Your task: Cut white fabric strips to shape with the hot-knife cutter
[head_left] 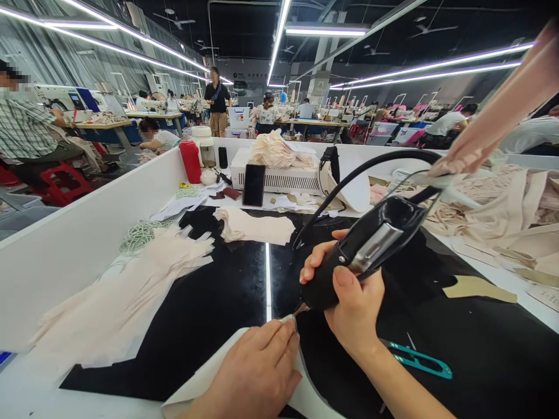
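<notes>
My right hand (pixel 353 297) is wrapped round a black corded handheld tool (pixel 367 250) with a silver lever on its side. The tool tilts down to the left, its thin metal tip (pixel 301 308) close to my left fingertips. Palm down, my left hand (pixel 262 361) lies over a cream fabric piece (pixel 312 390), fingers stretched and side by side, pressing it on the black work surface (pixel 209 314). The fabric under my palm is hidden. To the right of my right forearm lie teal thread snips (pixel 423 361).
At left spreads a pile of cream fabric pieces (pixel 126 291); a smaller stack (pixel 257 226) lies ahead. A phone (pixel 254 185) leans on a white box (pixel 240 169). The tool's black cable (pixel 332 189) arches overhead. A beige piece (pixel 480 289) and fabric strips (pixel 493 203) lie right. People work beyond.
</notes>
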`<action>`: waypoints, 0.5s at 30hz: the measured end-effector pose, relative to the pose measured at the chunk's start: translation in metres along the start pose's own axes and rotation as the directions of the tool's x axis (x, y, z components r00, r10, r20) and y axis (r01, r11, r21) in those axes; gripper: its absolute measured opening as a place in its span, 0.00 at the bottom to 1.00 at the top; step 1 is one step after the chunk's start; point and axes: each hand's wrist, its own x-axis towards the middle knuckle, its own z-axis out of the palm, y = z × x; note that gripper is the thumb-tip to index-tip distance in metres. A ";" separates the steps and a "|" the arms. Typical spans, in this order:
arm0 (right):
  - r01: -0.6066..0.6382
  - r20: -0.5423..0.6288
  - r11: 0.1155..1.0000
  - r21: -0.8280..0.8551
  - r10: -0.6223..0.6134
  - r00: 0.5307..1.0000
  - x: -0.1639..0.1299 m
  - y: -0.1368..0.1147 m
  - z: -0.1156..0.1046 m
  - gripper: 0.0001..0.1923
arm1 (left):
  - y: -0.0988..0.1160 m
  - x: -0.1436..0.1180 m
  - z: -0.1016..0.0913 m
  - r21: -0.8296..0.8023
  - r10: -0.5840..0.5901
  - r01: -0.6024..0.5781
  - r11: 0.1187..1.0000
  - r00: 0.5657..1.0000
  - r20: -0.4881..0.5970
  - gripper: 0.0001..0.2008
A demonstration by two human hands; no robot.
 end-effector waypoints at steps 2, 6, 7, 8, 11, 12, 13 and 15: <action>-0.003 -0.005 1.000 -0.031 0.003 1.000 0.000 0.000 -0.001 0.17 | 0.001 0.000 0.000 0.001 -0.004 0.004 1.000 1.000 -0.007 0.17; -0.014 -0.030 0.999 -0.045 0.013 0.999 0.001 -0.002 -0.001 0.17 | 0.001 0.001 0.000 -0.012 -0.025 0.025 1.000 0.999 -0.022 0.17; -0.017 -0.038 0.999 -0.034 0.015 0.999 0.001 -0.002 0.000 0.18 | 0.001 0.001 0.000 -0.014 -0.027 0.027 1.000 0.999 -0.027 0.17; -0.017 -0.045 1.000 -0.023 0.016 0.999 0.001 -0.002 0.000 0.19 | 0.002 0.001 0.000 -0.015 -0.029 0.029 0.999 0.999 -0.029 0.17; -0.016 -0.048 1.000 -0.006 0.016 0.999 0.000 -0.002 0.001 0.21 | 0.002 0.000 0.002 -0.015 -0.035 0.034 0.999 0.999 -0.026 0.17; -0.019 -0.046 1.000 -0.006 0.018 0.999 0.000 -0.001 0.001 0.21 | 0.002 0.000 0.002 -0.014 -0.034 0.034 0.999 0.999 -0.019 0.17; -0.021 -0.043 1.000 -0.009 0.021 0.999 -0.001 -0.001 0.001 0.21 | 0.002 -0.001 0.003 -0.012 -0.031 0.031 0.999 0.999 -0.008 0.17; -0.027 -0.036 0.999 -0.017 0.026 0.999 -0.002 0.000 0.002 0.20 | 0.002 -0.001 0.003 -0.007 -0.029 0.029 1.000 0.999 0.019 0.17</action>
